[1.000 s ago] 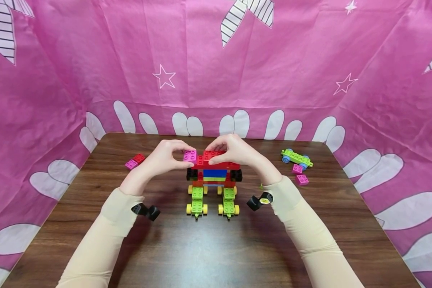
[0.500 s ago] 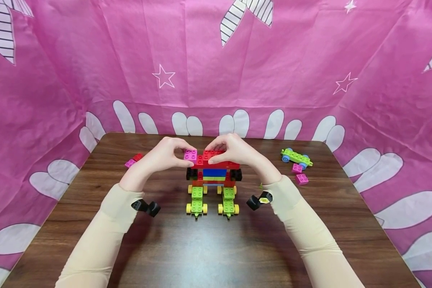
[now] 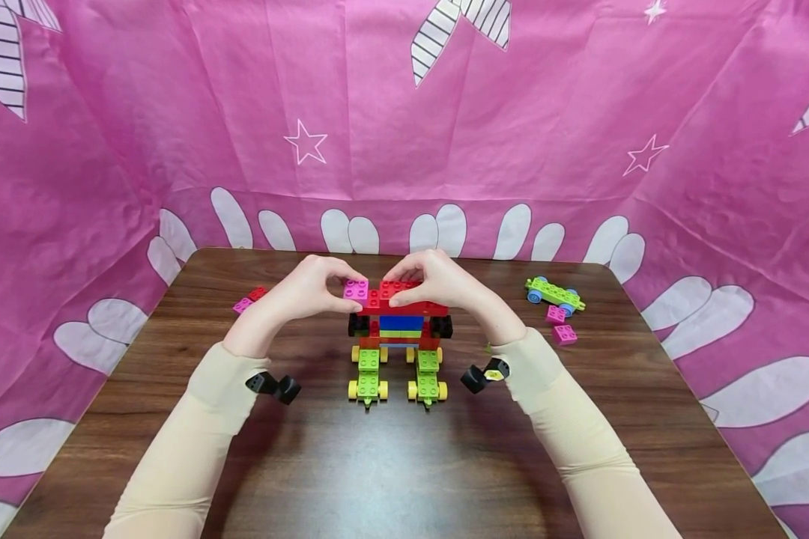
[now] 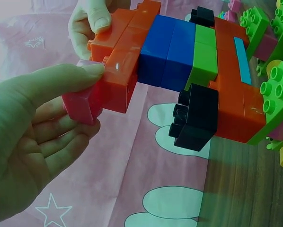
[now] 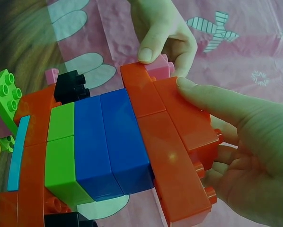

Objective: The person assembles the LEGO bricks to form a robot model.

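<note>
A toy-brick figure stands mid-table on two green wheeled bases [image 3: 428, 379] with yellow wheels. Its body has blue bricks [image 3: 401, 323], green bricks below them, and a black brick [image 3: 441, 326] jutting out at each side. Between thumb and fingers, my left hand [image 3: 303, 290] pinches a pink brick [image 3: 355, 290] at the left end of the red top row [image 4: 120, 78]. The left wrist view shows the pink brick against the red one, partly under my thumb. My right hand [image 3: 441, 283] grips a red brick [image 5: 186, 118] on top of that row, its thumb on the near side.
At the back left lie a red brick [image 3: 258, 293] and a pink brick [image 3: 243, 305], partly behind the left forearm. A green car base [image 3: 554, 295] with blue wheels stands at the back right, beside two pink bricks [image 3: 565, 335]. A pink patterned cloth [image 3: 391, 150] hangs behind the table.
My left hand has shifted up slightly with its wrist, and the forearm now covers more of the loose bricks at the left. My right hand and the brick figure look still.
</note>
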`<state>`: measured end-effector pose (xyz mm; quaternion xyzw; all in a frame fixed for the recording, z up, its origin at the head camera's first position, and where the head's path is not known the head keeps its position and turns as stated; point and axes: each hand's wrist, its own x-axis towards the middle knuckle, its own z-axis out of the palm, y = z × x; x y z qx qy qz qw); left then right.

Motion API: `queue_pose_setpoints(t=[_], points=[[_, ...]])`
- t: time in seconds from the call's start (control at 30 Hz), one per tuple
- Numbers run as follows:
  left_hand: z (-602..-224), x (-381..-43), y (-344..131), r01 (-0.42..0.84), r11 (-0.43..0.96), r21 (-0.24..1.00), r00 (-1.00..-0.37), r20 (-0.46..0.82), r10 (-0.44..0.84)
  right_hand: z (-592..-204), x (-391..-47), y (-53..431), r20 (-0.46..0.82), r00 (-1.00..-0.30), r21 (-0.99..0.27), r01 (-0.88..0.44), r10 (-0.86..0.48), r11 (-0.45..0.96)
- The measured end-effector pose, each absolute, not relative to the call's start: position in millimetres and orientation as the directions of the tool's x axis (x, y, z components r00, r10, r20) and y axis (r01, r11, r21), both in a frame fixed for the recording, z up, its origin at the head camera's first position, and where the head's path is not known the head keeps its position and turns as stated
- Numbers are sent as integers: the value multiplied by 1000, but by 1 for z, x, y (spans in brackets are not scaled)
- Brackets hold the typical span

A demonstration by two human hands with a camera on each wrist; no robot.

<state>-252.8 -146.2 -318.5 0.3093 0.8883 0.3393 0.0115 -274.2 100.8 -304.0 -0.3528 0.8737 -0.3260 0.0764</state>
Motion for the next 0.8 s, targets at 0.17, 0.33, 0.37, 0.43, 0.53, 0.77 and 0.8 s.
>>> queue_pose_setpoints(t=[0.17, 0.33, 0.37, 0.43, 0.53, 0.77, 0.8], points=[[-318, -252, -146, 538, 603, 589, -813, 174, 556, -305, -275, 101, 95, -737, -624, -568, -669, 537], [-321, -251, -148, 578, 594, 559, -792, 208, 575, -303, -276, 100, 87, -734, -618, -570, -674, 541], [-322, -251, -149, 586, 591, 554, -788, 217, 577, -303, -276, 100, 83, -734, -616, -570, -674, 544], [-322, -250, -149, 594, 588, 549, -783, 228, 578, -302, -276, 100, 78, -734, -613, -569, -675, 548], [-322, -249, -151, 605, 582, 543, -779, 251, 575, -301, -276, 100, 74, -734, -607, -570, -675, 554], [-321, -245, -159, 643, 538, 545, -757, 347, 554, -300, -275, 100, 80, -734, -609, -571, -675, 550], [-321, -245, -161, 650, 529, 546, -753, 364, 549, -300, -275, 100, 79, -734, -610, -571, -675, 549]])
